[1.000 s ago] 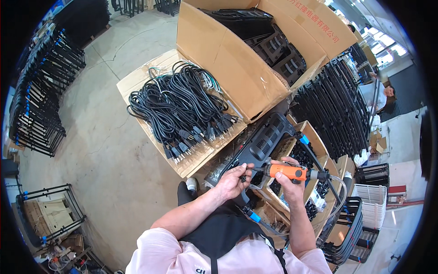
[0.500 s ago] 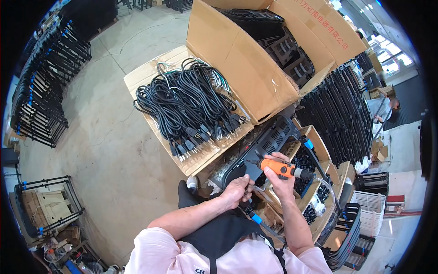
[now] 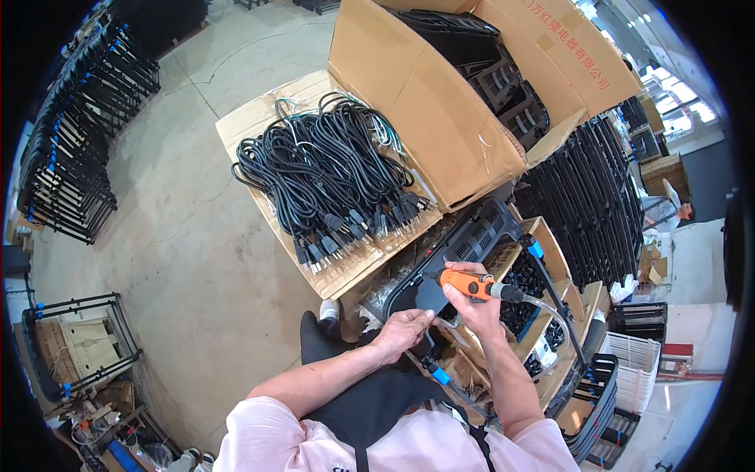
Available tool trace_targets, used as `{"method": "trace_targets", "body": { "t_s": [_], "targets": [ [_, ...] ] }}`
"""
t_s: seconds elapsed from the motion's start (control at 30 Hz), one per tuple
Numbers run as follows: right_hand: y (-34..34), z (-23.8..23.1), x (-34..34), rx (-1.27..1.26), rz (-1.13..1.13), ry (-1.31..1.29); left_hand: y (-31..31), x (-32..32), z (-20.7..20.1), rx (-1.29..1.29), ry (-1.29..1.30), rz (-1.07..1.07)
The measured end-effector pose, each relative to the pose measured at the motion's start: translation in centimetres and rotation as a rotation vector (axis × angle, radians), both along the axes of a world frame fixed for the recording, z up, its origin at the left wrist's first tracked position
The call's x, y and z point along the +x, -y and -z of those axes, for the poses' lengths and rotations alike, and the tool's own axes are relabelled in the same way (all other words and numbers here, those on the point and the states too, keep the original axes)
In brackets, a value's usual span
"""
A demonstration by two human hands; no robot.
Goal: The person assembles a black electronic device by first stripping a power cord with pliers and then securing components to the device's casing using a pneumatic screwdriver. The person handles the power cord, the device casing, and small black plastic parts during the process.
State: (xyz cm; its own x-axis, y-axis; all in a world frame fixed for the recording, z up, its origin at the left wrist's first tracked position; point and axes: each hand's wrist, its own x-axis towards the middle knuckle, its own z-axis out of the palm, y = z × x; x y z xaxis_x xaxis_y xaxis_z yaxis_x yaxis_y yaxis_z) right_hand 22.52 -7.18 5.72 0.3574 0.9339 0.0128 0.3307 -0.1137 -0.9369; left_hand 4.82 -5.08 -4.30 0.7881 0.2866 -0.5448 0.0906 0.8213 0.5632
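Concrete workshop floor is spreading below me while I am sitting among cartons. My right hand (image 3: 474, 303) is gripping an orange power screwdriver (image 3: 465, 284), its tip meeting a black vented panel (image 3: 460, 256) on my lap. My left hand (image 3: 403, 330), at eight o'clock from it, is pinching the panel's near edge. At eleven o'clock, coiled black power cords (image 3: 326, 177) are lying on flat cardboard (image 3: 253, 118).
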Motion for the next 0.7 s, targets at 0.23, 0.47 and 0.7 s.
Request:
{"method": "trace_targets", "body": {
  "t_s": [0.23,0.47,0.7],
  "targets": [
    [-0.1,-1.9,-0.3,0.014,0.076,-0.184,0.3,-0.3,-0.7,-0.103,0.098,-0.136],
    [3.0,-5.0,-0.7,0.055,0.162,-0.27,-0.1,-0.2,0.2,-0.093,0.059,-0.21],
    [5.3,-4.8,-0.5,0.068,0.205,-0.41,-1.1,-0.2,-0.3,-0.451,0.203,-0.362]
  ]
}}
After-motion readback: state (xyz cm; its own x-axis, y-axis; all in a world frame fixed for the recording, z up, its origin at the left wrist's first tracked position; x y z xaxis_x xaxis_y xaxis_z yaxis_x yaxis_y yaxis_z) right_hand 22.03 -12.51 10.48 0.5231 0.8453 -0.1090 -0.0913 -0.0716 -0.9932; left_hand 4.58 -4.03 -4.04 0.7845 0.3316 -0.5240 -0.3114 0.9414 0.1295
